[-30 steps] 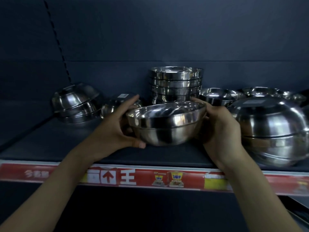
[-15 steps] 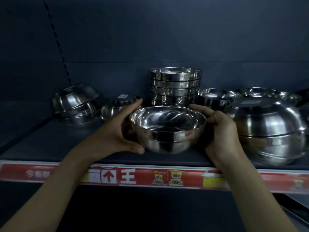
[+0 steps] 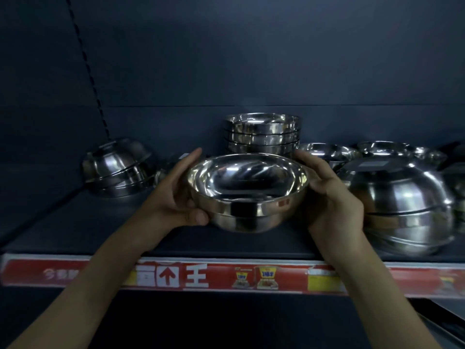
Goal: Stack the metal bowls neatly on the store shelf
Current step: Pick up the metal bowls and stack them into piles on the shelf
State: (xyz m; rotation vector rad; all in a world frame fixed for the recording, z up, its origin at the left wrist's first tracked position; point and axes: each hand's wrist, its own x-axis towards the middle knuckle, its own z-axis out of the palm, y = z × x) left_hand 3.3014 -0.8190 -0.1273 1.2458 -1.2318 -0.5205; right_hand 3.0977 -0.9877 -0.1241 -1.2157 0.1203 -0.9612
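Observation:
A shiny metal bowl (image 3: pixel 247 192) sits mouth-up between both hands near the front of the dark shelf (image 3: pixel 75 230). My left hand (image 3: pixel 173 195) grips its left side, thumb under the wall and fingers behind the rim. My right hand (image 3: pixel 329 195) grips its right side. Whether its base touches the shelf I cannot tell. Directly behind it stands an upright stack of several bowls (image 3: pixel 263 133).
Upside-down bowls are piled at the left (image 3: pixel 115 170), and a large upside-down stack (image 3: pixel 402 205) stands close to my right hand. More upright bowls (image 3: pixel 329 153) sit at the back right. A red price strip (image 3: pixel 216 277) runs along the shelf's front edge.
The held bowl has tipped toward me, showing its inside, and has come a little lower and nearer the shelf front. Both hands keep their grip.

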